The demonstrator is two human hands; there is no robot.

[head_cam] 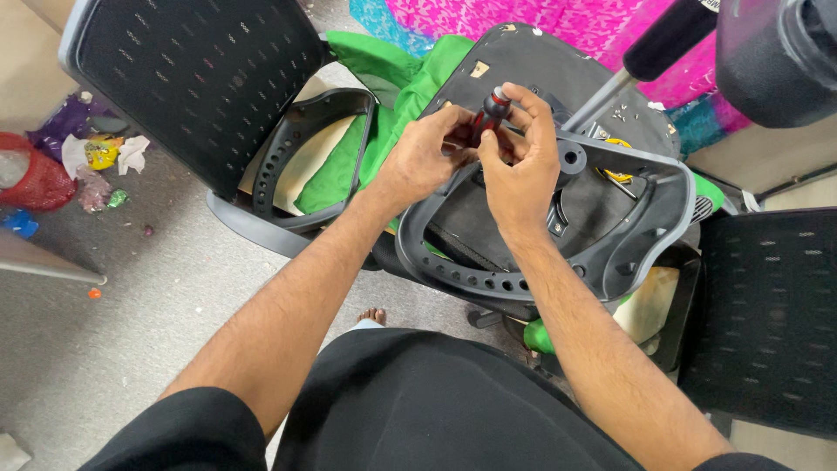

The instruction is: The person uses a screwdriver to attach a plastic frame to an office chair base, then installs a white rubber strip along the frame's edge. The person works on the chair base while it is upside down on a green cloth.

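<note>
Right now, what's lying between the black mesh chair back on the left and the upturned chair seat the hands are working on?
In the head view, a black armrest loop and green cloth lie between the mesh chair back and the upturned seat.

The screwdriver (493,109) has a glossy red-and-black plastic handle. The armrest frame (610,244) is matt grey plastic, perforated. The chair back (192,78) is black woven mesh. The green cushion cover (392,113) is soft cloth; the floor (105,349) is dull grey.

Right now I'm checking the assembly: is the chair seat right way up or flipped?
Flipped. The seat shows its bare black underside, with the grey armrest on it; both hands hold a screwdriver.
</note>
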